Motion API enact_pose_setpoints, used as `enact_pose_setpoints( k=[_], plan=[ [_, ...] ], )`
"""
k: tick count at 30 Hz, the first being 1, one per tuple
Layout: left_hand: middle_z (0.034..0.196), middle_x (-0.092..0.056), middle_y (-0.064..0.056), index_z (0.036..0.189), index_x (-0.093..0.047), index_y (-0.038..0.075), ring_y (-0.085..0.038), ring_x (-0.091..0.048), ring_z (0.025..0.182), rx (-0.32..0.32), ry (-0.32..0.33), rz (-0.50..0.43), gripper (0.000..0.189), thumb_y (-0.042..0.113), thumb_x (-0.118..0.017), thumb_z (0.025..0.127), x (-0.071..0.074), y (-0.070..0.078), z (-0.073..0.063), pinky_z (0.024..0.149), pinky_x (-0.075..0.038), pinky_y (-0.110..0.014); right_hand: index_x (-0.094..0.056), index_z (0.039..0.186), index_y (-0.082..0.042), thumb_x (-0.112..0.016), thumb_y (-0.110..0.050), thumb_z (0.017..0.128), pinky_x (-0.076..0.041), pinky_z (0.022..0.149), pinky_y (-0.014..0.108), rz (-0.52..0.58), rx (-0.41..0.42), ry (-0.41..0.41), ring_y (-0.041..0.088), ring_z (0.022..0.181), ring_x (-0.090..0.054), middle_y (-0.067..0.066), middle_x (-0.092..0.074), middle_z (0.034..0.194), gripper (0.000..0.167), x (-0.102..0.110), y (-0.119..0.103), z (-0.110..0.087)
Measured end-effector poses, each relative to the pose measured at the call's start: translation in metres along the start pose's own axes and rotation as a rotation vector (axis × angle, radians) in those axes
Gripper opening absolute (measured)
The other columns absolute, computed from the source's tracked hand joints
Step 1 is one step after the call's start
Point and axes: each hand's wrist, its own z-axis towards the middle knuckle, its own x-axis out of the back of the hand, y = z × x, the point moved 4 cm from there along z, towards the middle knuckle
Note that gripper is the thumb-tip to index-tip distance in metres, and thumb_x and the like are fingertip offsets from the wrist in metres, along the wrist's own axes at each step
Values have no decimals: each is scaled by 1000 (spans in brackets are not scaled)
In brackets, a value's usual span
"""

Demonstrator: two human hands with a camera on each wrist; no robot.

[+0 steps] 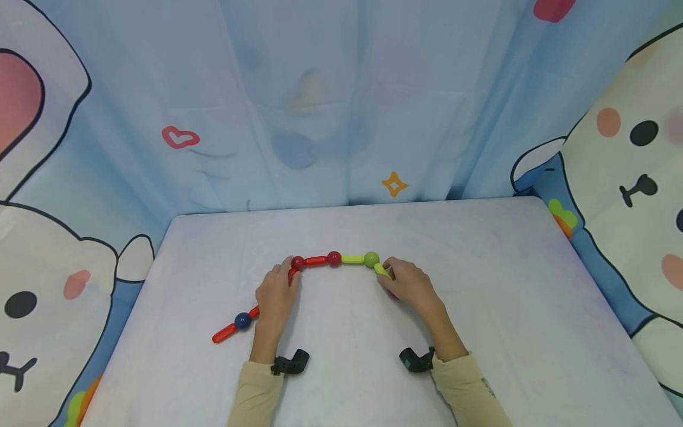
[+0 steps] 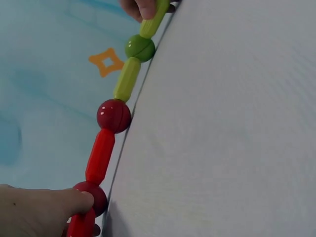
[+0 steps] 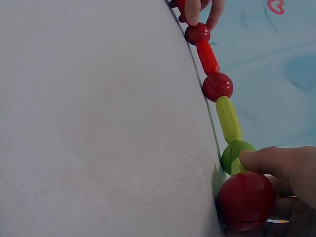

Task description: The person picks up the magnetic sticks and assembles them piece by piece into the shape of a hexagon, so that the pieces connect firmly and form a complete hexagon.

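A chain of toy rods and balls arches across the table. My left hand [image 1: 274, 296] pinches a red rod [image 2: 81, 224] where it joins a dark red ball [image 1: 297, 263]; the thumb tip overlaps that ball. From there run a red rod [image 1: 316, 261], a second dark red ball [image 1: 334, 258], a yellow-green rod [image 1: 353, 259] and a green ball [image 1: 372, 259]. My right hand [image 1: 411, 284] pinches the yellow-green rod beyond it [image 1: 382, 271]. A larger-looking red ball [image 3: 246, 201] sits at that rod's end, mostly hidden in the head view.
Left of the left hand, the chain continues with a red rod [image 1: 254, 312], a blue ball [image 1: 242, 321] and an end red rod [image 1: 224, 333]. The left hand hides part of it. A white cloth covers the table [image 1: 352, 367]; a printed blue curtain [image 1: 320, 118] hangs behind.
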Motion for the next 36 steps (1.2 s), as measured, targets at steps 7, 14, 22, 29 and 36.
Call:
enact_pose_setpoints(
  k=[7, 14, 22, 29, 36],
  plan=[
    [87, -67, -8, 132, -57, 12, -20, -59, 73, 10, 3, -10, 45, 20, -69, 90, 3, 4, -2, 60, -46, -28, -62, 109, -2, -67, -25, 90, -40, 60, 26, 47, -10, -36, 16, 72, -51, 5, -57, 80, 30, -2, -7, -3],
    [92, -69, -11, 134, -55, 8, -22, -62, 77, 48, 13, -113, 45, 21, -66, 92, 5, 4, -2, 69, -55, -33, -64, 97, -6, -69, -29, 89, -39, 60, 25, 42, 8, -105, 15, 70, -51, 4, -58, 78, 25, -4, -16, -9],
    [122, -64, -13, 143, -46, 13, -29, -63, 102, 94, -272, -80, 51, 25, -60, 96, 31, 2, -2, 83, -55, -44, -67, 101, -7, -66, -28, 91, -51, 72, 32, 43, 61, 9, 20, 83, -57, 7, -63, 91, 24, 2, -17, -10],
    [123, -61, -13, 141, -51, 21, -23, -60, 99, -38, -576, 21, 53, 21, -67, 90, 43, 0, -12, 83, -55, -42, -63, 126, -12, -64, -21, 92, -35, 111, 57, 62, 350, -12, 37, 141, -35, 13, -40, 152, 35, -8, -28, -6],
    [101, -59, -8, 132, -61, 18, -16, -51, 78, -75, -548, 61, 43, 19, -69, 89, 33, 4, -12, 64, -46, -26, -63, 129, -13, -63, -24, 94, -40, 110, 51, -33, 347, -93, 32, 137, -40, 12, -45, 147, 37, -21, -31, -7]
  ],
)
